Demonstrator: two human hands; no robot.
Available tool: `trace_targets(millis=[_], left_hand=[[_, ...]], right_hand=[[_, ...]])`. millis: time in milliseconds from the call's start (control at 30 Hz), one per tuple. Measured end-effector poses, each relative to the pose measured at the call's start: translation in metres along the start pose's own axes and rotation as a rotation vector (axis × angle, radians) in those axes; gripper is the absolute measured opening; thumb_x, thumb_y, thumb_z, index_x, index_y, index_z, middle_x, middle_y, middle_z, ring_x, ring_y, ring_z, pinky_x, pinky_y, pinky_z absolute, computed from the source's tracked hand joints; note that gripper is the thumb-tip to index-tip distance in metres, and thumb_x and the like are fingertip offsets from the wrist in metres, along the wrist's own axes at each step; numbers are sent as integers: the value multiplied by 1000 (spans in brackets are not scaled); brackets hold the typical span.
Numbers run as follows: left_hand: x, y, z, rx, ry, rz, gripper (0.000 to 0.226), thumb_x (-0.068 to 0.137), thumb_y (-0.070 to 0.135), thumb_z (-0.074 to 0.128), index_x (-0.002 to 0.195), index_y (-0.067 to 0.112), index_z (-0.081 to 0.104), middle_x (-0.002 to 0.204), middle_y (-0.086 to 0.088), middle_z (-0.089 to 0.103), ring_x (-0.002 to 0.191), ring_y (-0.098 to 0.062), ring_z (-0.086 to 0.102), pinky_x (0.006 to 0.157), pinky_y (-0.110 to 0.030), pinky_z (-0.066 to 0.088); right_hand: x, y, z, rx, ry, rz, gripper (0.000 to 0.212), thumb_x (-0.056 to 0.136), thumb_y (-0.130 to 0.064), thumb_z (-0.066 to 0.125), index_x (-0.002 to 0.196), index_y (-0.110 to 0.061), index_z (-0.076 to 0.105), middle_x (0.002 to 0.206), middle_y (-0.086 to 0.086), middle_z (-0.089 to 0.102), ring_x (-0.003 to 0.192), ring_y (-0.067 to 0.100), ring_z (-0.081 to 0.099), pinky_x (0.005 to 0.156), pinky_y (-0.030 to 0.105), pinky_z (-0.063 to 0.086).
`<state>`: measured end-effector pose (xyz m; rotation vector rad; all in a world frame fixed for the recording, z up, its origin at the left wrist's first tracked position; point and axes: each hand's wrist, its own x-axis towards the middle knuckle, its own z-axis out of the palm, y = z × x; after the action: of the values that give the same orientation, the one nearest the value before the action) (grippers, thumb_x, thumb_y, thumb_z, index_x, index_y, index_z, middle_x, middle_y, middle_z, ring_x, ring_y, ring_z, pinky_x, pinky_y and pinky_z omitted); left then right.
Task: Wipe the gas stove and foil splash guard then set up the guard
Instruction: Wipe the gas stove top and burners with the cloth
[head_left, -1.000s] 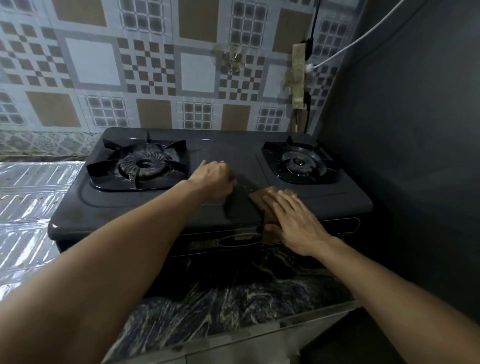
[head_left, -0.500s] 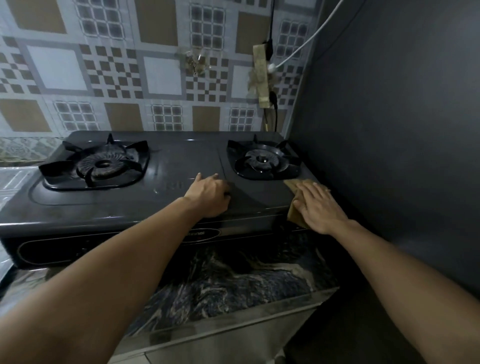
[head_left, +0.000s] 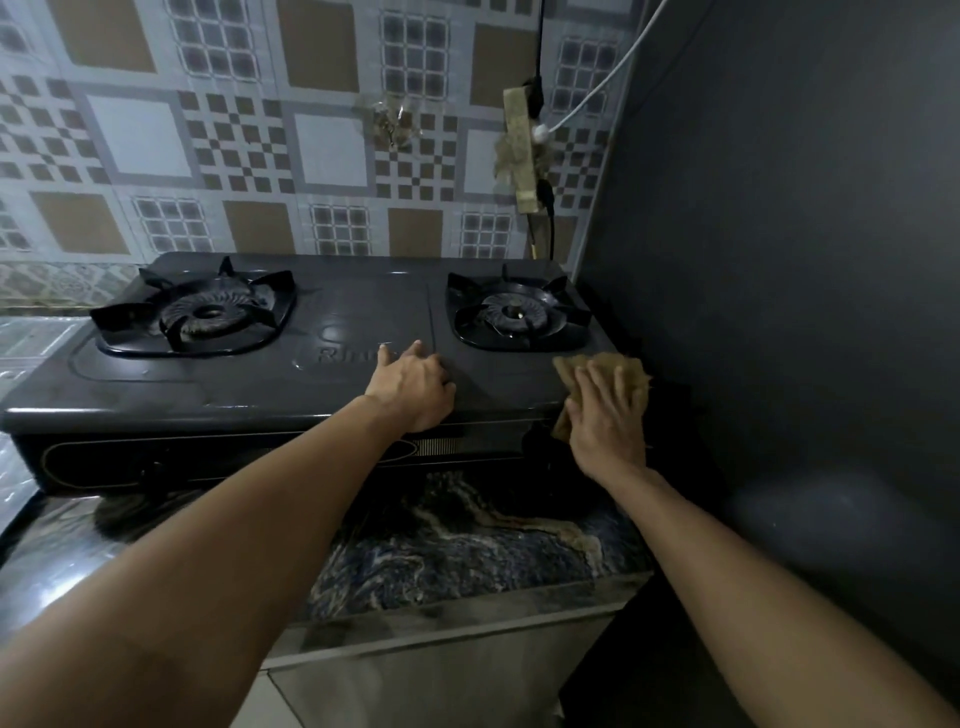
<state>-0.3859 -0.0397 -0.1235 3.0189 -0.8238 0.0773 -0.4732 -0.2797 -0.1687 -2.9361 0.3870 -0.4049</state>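
home kitchen: gas stove (head_left: 322, 364), tiled wall (head_left: 260, 130), marble counter (head_left: 467, 551)

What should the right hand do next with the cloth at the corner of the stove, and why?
Probably sweep the brown cloth back leftward along the front edge. The right hand presses it flat at the front right corner of the gas stove, so no stove top is left further right, while the left hand rests on the top and steadies it.
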Motion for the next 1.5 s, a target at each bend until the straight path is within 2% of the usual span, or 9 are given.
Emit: trace_targets(millis=[200, 467, 833, 1000, 1100, 1200, 1300, 1400, 1500], left_hand=[[-22, -7, -2, -67, -16, -55, 44, 101, 39, 29, 135, 20, 49, 152, -5, 33, 148, -24, 15, 113, -65, 11], [-59, -59, -4, -158, 122, -260, 44, 101, 32, 34, 141, 21, 47, 159, -4, 29, 149, -20, 16, 118, -58, 8], [-150, -180, -10, -196, 279, -771, 55, 95, 30, 41, 145, 8, 34, 161, -12, 19, 149, -28, 15, 117, -57, 10], [-187, -221, -10, -480, 376, -1022, 46, 89, 27, 39, 128, 1, 42, 140, -19, 40, 133, -36, 38, 108, -56, 28], [-202, -234, -14, -766, 428, -1097, 42, 87, 27, 42, 118, 0, 47, 120, -16, 50, 117, -34, 50, 97, -44, 39], [-209, -244, -19, -1032, 511, -1007, 12, 87, 20, 48, 92, 10, 54, 94, -10, 47, 91, -19, 43, 70, -36, 35], [-212, -252, -21, -1173, 562, -993, 5, 79, 18, 53, 75, 15, 51, 83, -6, 46, 85, -15, 37, 72, -37, 31], [-214, -271, -12, -1250, 589, -1012, 21, 60, 22, 48, 71, 12, 63, 90, -9, 58, 90, -18, 49, 81, -45, 42], [-218, -282, -9, -1316, 558, -1034, 37, 74, 17, 51, 98, -3, 72, 100, -14, 68, 90, -21, 56, 67, -35, 40]], right_hand=[[13, -5, -14, -29, -159, -172, 52, 104, -40, 22, 154, -28, 17, 162, -11, 11, 149, 20, 2, 118, 47, 1], [22, -89, -13, -27, -304, -539, 54, 104, -41, 24, 154, -30, 9, 162, -13, 4, 150, 18, 0, 118, 47, 6], [18, -215, 8, -57, -390, -831, 58, 104, -41, 23, 155, -26, -1, 162, -9, -5, 149, 23, -8, 119, 50, 3], [18, -271, 17, -35, -431, -919, 60, 103, -43, 22, 155, -25, -4, 163, -6, -8, 149, 23, -11, 118, 48, -2], [18, -301, 24, -34, -433, -960, 61, 103, -44, 22, 155, -24, -4, 162, -6, -9, 149, 23, -12, 119, 48, -3], [16, -338, 29, -31, -433, -1002, 63, 103, -43, 24, 155, -23, -4, 163, -4, -9, 149, 23, -12, 119, 48, -2], [16, -370, 33, -34, -449, -1033, 64, 102, -42, 26, 155, -21, -4, 163, -3, -9, 149, 23, -11, 120, 47, -2], [17, -400, 39, -29, -458, -1063, 65, 102, -43, 26, 155, -20, -4, 163, -1, -9, 149, 22, -11, 119, 47, -2], [16, -427, 44, -12, -451, -1087, 65, 102, -43, 25, 155, -18, -4, 163, -1, -9, 149, 22, -12, 120, 48, 1]])
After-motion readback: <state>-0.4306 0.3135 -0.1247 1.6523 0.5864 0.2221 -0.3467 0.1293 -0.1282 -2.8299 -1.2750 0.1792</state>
